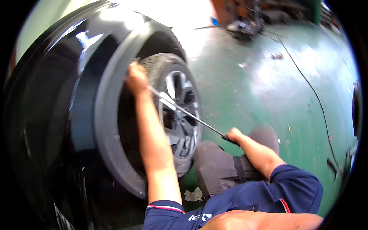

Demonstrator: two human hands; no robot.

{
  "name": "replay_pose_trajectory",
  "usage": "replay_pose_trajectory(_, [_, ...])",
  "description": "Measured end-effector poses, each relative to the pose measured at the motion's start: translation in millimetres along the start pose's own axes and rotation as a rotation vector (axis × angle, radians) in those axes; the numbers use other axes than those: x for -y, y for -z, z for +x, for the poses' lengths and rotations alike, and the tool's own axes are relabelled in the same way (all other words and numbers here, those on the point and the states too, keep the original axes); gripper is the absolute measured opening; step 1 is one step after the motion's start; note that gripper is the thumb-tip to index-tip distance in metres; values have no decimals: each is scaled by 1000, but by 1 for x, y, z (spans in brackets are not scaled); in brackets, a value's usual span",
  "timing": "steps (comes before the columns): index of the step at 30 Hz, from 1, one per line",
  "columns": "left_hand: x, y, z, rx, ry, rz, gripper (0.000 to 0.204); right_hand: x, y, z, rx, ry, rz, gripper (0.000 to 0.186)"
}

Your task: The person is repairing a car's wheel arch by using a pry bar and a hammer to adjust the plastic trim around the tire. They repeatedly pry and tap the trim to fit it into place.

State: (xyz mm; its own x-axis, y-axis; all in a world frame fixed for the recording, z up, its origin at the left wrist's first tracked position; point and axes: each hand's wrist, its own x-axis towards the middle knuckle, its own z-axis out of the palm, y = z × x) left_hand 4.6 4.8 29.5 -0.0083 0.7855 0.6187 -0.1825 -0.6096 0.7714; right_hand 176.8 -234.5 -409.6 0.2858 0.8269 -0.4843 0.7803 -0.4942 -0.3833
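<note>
My left hand (pixel 136 76), slightly blurred, is up between the black car's wheel arch (pixel 111 73) and the tyre (pixel 161 63), its fingers curled round something I cannot make out. A long thin metal rod (pixel 184 110) runs diagonally from beside that hand across the silver and dark alloy wheel (pixel 180 126) to a dark handle. My right hand (pixel 234 135) is closed on this handle, above my knee. The far end of the rod is partly hidden at my left hand.
The car's glossy black body (pixel 50 96) fills the left. On the green floor (pixel 249 88) lie a long cable (pixel 306 80), a pale scrap (pixel 193 194) and small debris. Dark equipment (pixel 243 28) stands at the back, and dark objects sit at the right edge.
</note>
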Motion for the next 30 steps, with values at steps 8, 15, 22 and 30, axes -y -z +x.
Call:
replay_pose_trajectory(8, [25, 20, 26, 164, 73, 29, 32, -152, 126, -81, -598, 185, 1127, 27])
replay_pose_trajectory(15, [24, 34, 41, 371, 120, -128, 26, -350, -9, -187, -450, -1083, 537, 47])
replay_pose_trajectory(22, [15, 30, 29, 477, 38, -149, 27, -280, -170, -218, -228, -1015, 402, 33])
replay_pose_trajectory(30, [-6, 4, -1, 190, 86, -85, 52, -315, -26, -124, -706, -935, 1100, 41])
